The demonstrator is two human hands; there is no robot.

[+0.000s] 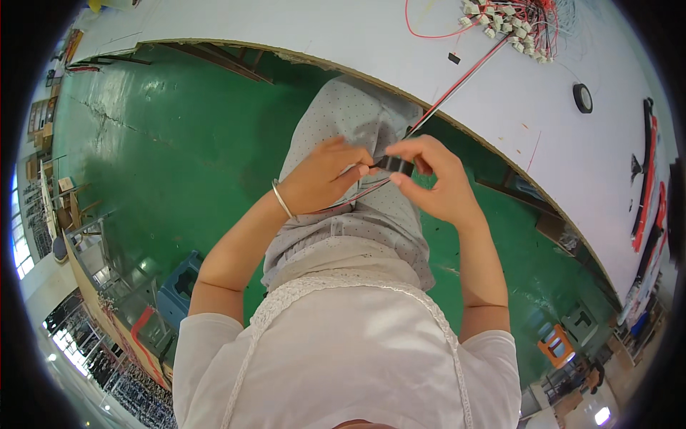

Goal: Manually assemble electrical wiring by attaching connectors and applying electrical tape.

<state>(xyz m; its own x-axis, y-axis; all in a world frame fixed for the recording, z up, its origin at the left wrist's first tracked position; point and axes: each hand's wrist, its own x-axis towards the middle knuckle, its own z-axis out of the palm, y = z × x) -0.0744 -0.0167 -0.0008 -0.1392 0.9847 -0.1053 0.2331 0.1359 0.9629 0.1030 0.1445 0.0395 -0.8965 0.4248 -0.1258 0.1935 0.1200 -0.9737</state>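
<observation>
Over my lap, my right hand point(443, 182) has its thumb and fingers around a roll of black tape point(396, 165). A short dark strip runs from the roll to the fingertips of my left hand point(330, 177), which are pinched on it. A bundle of thin red, white and black wires point(457, 84) comes down off the table edge, passes by the roll and continues under my left hand. Whether my left fingers also grip the wires is hidden. At its far end the bundle joins a heap of white connectors point(509, 25) on the table.
The white table point(400, 43) curves across the far side and right, with a rough edge. On it lie another black tape roll point(582, 98), a small black piece point(454, 58) and red-and-black strips point(647, 179). A blue stool point(177, 289) and an orange stool point(556, 346) stand on the green floor.
</observation>
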